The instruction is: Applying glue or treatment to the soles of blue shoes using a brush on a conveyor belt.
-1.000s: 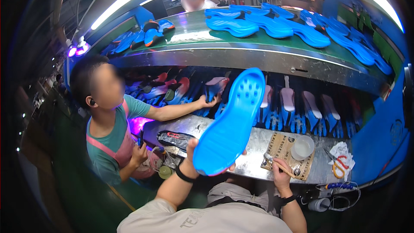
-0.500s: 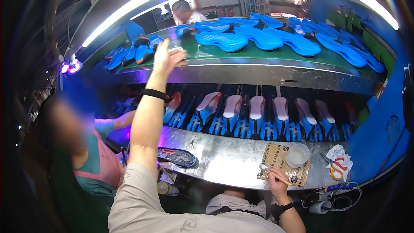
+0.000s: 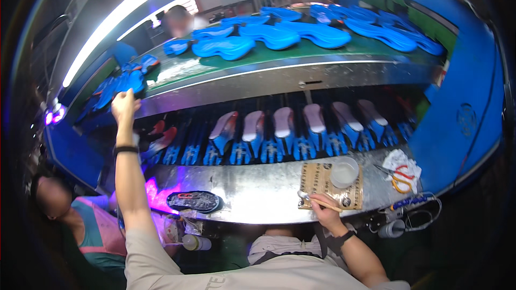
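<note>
My left hand point(image 3: 125, 109) is stretched up to the far left of the upper green belt. Its fingers are closed at the near end of a blue shoe sole point(image 3: 129, 81), which lies among several others. My right hand point(image 3: 327, 216), low over the metal bench, grips the wooden handle of a small brush point(image 3: 325, 204). The brush head lies over the edge of a brown printed cardboard sheet point(image 3: 320, 174). On that sheet stands a translucent plastic cup point(image 3: 344, 172) with whitish contents. A dark outsole point(image 3: 193, 202) with a red mark rests on the bench between my arms.
More blue soles point(image 3: 269, 36) cover the upper belt. Below it, a row of shoe uppers point(image 3: 282, 122) sits on blue holders. Scissors point(image 3: 401, 181) lie on crumpled white paper at right. A co-worker in a pink apron point(image 3: 105, 228) is close at left; another person stands beyond the belt.
My left hand has moved left and down from above the belt, closing at a blue sole. The view has turned left. My right hand still holds the brush over the cardboard.
</note>
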The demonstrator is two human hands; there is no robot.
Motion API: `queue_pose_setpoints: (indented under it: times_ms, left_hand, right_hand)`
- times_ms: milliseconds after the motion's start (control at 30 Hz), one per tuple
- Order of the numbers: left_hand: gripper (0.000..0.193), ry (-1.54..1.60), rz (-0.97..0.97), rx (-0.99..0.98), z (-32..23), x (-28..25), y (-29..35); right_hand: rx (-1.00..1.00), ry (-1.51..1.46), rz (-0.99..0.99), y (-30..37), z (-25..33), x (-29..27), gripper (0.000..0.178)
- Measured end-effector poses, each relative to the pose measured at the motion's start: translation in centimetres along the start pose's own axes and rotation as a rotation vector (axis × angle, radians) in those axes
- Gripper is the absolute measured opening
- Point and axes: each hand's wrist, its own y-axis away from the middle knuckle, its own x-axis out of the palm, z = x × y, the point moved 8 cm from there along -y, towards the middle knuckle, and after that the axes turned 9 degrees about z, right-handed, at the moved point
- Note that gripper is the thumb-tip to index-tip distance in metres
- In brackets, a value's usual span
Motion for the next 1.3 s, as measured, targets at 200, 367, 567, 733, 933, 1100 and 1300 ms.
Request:
queue_pose_setpoints:
  times_ms: [200,367,567,733,933,1100,1300]
  left_hand:
    - [0.019,-0.852,-0.566,0.764,-12.1,-4.7,18.8]
    - [0.03,-0.302,-0.677,0.636,-11.1,-9.0,24.8]
    - [0.034,0.238,0.112,0.01,0.6,0.5,30.6]
    - [0.029,0.92,0.841,-0.432,5.2,14.3,44.0]
    - [0.079,1.381,1.401,-0.81,2.7,16.9,54.4]
    - [0.101,1.211,1.328,-0.76,4.9,16.3,56.3]
    - [0.096,1.195,1.203,-0.733,4.8,16.2,54.5]
  right_hand:
    - [-0.079,-0.002,0.002,-0.2,0.6,0.2,0.017]
    - [0.066,-0.072,0.029,-0.7,0.3,0.1,0.019]
    - [0.084,-0.022,-0.123,-3.3,2.7,-6.4,0.015]
    - [0.189,0.273,-0.117,-6.8,3.1,-12.4,0.019]
    - [0.349,0.541,0.099,-7.6,1.1,-12.0,0.025]
    - [0.268,0.382,-0.082,-6.8,1.9,-12.9,0.021]
    - [0.118,0.489,-0.068,-6.6,4.8,-11.0,0.015]
